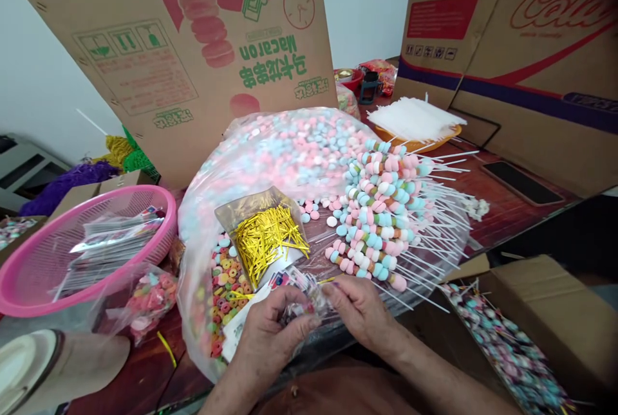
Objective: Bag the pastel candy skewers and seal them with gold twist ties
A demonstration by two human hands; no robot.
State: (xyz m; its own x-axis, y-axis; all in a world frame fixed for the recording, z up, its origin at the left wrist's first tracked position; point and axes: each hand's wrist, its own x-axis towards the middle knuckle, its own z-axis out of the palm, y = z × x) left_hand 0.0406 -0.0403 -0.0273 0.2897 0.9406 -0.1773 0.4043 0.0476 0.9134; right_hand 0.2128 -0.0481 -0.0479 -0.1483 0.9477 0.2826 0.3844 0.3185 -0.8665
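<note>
Starting at the far left, a beige cap (53, 363) lies on the desk (505, 212) at the near edge. Just behind it stands a pink basket (22, 289) holding a stack of clear sleeves (111, 244). To the right of the basket sits a small bag of ring sweets (149, 302), with one loose gold tie just in front of it. A large Macaron carton (217, 48) leans upright at the back. In front of it a big clear bag of pink and blue marshmallows (290, 145) spreads over the middle of the desk. On its near slope rests an open packet of gold twist ties (265, 235), and coloured ring sweets (224, 293) lie beside and under that.

Nearest the viewer, the left hand (273, 331) is curled, its thumb and fingers pinched on a clear packet (304, 289) with colourful contents. The right hand (360, 309) pinches the other end of the same packet, fingers close together. The packet is held just above the near edge of the big bag, between both hands.

Right of centre, a heap of marshmallow skewers (381, 209) lies with its white sticks fanning out to the right. Behind it an orange dish (415, 141) is piled with white material. Further right a dark phone (521, 182) lies flat. At the lower right, an open cardboard box (555, 312) holds wrapped skewers (506, 350).
</note>
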